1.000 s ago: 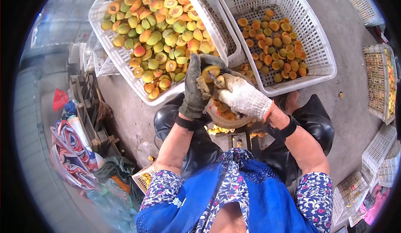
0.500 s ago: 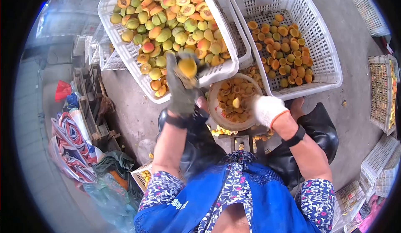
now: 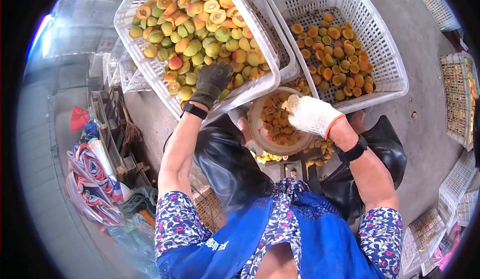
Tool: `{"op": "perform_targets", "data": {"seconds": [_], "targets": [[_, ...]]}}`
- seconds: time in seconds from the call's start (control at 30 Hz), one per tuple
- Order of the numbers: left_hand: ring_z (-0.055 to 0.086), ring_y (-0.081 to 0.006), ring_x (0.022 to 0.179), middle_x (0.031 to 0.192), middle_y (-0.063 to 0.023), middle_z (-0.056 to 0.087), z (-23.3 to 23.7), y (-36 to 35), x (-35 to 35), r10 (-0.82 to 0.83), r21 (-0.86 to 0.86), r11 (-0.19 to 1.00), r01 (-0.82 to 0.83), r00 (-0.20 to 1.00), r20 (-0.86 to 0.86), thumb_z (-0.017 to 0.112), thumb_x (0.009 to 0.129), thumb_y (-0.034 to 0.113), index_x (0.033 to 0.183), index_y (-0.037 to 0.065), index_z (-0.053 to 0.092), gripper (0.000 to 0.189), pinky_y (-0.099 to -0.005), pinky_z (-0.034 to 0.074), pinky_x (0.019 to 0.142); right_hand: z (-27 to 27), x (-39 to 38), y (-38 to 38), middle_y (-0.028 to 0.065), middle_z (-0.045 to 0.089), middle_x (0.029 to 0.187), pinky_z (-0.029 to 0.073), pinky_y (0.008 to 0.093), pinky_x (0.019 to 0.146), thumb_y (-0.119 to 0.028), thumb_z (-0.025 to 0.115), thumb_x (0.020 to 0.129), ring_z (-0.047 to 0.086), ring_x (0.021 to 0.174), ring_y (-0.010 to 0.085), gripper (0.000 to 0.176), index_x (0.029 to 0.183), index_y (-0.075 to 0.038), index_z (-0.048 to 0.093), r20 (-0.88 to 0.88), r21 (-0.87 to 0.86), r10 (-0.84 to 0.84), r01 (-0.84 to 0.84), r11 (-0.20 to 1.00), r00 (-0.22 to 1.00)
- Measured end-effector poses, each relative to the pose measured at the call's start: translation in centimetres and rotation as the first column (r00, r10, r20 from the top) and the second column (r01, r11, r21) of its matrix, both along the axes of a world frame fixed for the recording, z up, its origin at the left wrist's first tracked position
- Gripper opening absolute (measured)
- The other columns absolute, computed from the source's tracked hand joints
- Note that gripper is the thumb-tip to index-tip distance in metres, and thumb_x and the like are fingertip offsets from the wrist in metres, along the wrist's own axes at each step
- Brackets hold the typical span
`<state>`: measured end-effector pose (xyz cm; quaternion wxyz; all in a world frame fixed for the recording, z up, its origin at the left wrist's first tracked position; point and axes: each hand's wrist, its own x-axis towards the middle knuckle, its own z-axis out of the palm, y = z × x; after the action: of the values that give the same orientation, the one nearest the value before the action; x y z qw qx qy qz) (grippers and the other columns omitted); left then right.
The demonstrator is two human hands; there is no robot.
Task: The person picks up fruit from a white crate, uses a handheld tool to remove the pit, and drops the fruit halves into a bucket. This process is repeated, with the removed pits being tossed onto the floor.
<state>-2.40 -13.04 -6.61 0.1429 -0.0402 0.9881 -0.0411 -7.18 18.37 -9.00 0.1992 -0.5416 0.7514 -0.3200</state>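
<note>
My left hand [image 3: 212, 81], in a dark glove, reaches over the near rim into the tilted white crate [image 3: 272, 81] of green and orange fruit [image 3: 193, 47]. Its fingertips are among the fruit, and whether they grip one is hidden. In a white glove, my right hand [image 3: 312, 115] is above the right side of a round bowl [image 3: 254, 121] that holds orange fruit pieces [image 3: 274, 116]. The fingers look pressed together near something small that I cannot make out.
A second white crate [image 3: 395, 64] at the right holds fruit halves [image 3: 345, 61]. Wooden pallets [image 3: 112, 139] and rolled striped sheeting [image 3: 92, 179] lie at the left. More crates [image 3: 456, 99] stand at the right edge. My knees flank the bowl.
My left hand has moved from above the crate's near rim down to the fruit, and the yellow fruit at it no longer shows. My right hand has shifted left and up over the bowl.
</note>
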Motion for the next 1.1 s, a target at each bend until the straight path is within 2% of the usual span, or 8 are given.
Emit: {"op": "perform_targets", "data": {"seconds": [0.17, 0.23, 0.33, 0.43, 0.53, 0.63, 0.7, 1.1], "targets": [[0.063, -0.0195, 0.09, 0.105, -0.0075, 0.062, 3.9, 0.5, 1.3, 0.431, 0.732, 0.615, -0.291, 0.902, -0.003, 0.065, 0.086, 0.025, 0.121, 0.008, 0.053, 0.04, -0.0319, 0.053, 0.077, 2.0, -1.2, -1.4, 0.0143, 0.057, 0.097, 0.051, 0.0435, 0.072, -0.013, 0.057, 0.082, 0.059, 0.087, 0.0342, 0.016, 0.091, -0.001, 0.061, -0.199, -0.143, 0.006, -0.035, 0.989, 0.98], [0.06, -0.0169, 0.09, 0.105, -0.0083, 0.059, 8.5, 3.9, 2.5, 0.491, 0.986, -0.031, -0.165, 0.857, 0.159, 0.06, 0.091, 0.025, 0.121, 0.003, 0.05, 0.038, -0.0312, 0.054, 0.076, 3.4, -1.1, -2.1, 0.0155, 0.058, 0.097, 0.05, 0.0426, 0.077, -0.014, 0.057, 0.082, 0.058, 0.091, 0.0346, 0.016, 0.094, -0.003, 0.061, -0.237, -0.258, -0.063, 0.0, 0.966, 0.969], [0.06, -0.0179, 0.09, 0.106, -0.0079, 0.057, 10.0, 7.8, 3.8, 0.493, 0.937, -0.339, -0.088, 0.831, 0.257, 0.057, 0.093, 0.024, 0.122, 0.004, 0.049, 0.036, -0.0323, 0.054, 0.077, 5.5, -0.4, -3.5, 0.0181, 0.059, 0.097, 0.05, 0.0416, 0.078, -0.013, 0.057, 0.083, 0.059, 0.09, 0.0364, 0.015, 0.095, -0.004, 0.06, 0.139, -0.371, -0.125, 0.169, 0.913, 0.982], [0.056, -0.0139, 0.096, 0.109, -0.007, 0.057, 9.0, 10.1, 3.9, 0.449, 0.922, -0.37, -0.113, 0.847, 0.284, 0.055, 0.095, 0.023, 0.122, 0.002, 0.046, 0.035, -0.0252, 0.05, 0.08, 6.5, 0.4, -3.7, 0.0211, 0.059, 0.094, 0.051, 0.0424, 0.074, -0.013, 0.058, 0.081, 0.06, 0.085, 0.0382, 0.015, 0.093, -0.004, 0.059, 0.575, -0.285, -0.107, 0.321, 0.903, 0.811], [0.056, -0.0137, 0.099, 0.11, -0.0069, 0.058, 7.1, 12.3, 3.8, 0.554, 0.968, -0.238, -0.08, 0.808, 0.203, 0.048, 0.097, 0.038, 0.121, 0.001, 0.05, 0.044, -0.0277, 0.048, 0.085, 4.2, 0.9, -3.6, 0.019, 0.057, 0.096, 0.051, 0.0405, 0.073, -0.012, 0.061, 0.079, 0.06, 0.09, 0.0345, 0.013, 0.089, -0.005, 0.063, -0.46, -0.413, -0.235, 0.028, 0.91, 0.856], [0.056, -0.0162, 0.104, 0.112, -0.0086, 0.059, 6.2, 13.7, 3.5, 0.571, 0.992, -0.073, -0.1, 0.811, 0.124, 0.042, 0.098, 0.046, 0.123, 0.0, 0.051, 0.053, -0.0304, 0.047, 0.089, 4.2, 1.0, -4.0, 0.0217, 0.054, 0.095, 0.051, 0.039, 0.066, -0.015, 0.059, 0.077, 0.059, 0.087, 0.0346, 0.017, 0.089, -0.004, 0.059, -0.35, -0.368, -0.186, 0.048, 0.929, 0.918], [0.058, -0.0079, 0.077, 0.1, -0.0048, 0.063, 5.3, 13.8, 2.6, 0.677, 0.893, -0.449, -0.006, 0.65, 0.345, 0.037, 0.098, 0.051, 0.117, 0.001, 0.056, 0.056, -0.0186, 0.047, 0.061, 4.2, 1.0, -3.9, 0.0214, 0.055, 0.095, 0.051, 0.039, 0.067, -0.017, 0.059, 0.077, 0.059, 0.087, 0.0344, 0.019, 0.09, -0.004, 0.059, -0.3, -0.385, -0.207, 0.08, 0.919, 0.931], [0.06, -0.018, 0.096, 0.106, -0.0102, 0.061, 3.4, 13.6, 2.3, 0.634, 0.846, -0.522, 0.11, 0.714, 0.298, 0.031, 0.1, 0.049, 0.12, 0.001, 0.049, 0.055, -0.0302, 0.05, 0.086, 2.0, 2.3, -4.3, 0.0201, 0.056, 0.09, 0.049, 0.0372, 0.064, -0.021, 0.058, 0.078, 0.06, 0.075, 0.0305, 0.019, 0.085, -0.003, 0.057, -0.465, -0.366, -0.257, 0.08, 0.927, 0.847]]}}
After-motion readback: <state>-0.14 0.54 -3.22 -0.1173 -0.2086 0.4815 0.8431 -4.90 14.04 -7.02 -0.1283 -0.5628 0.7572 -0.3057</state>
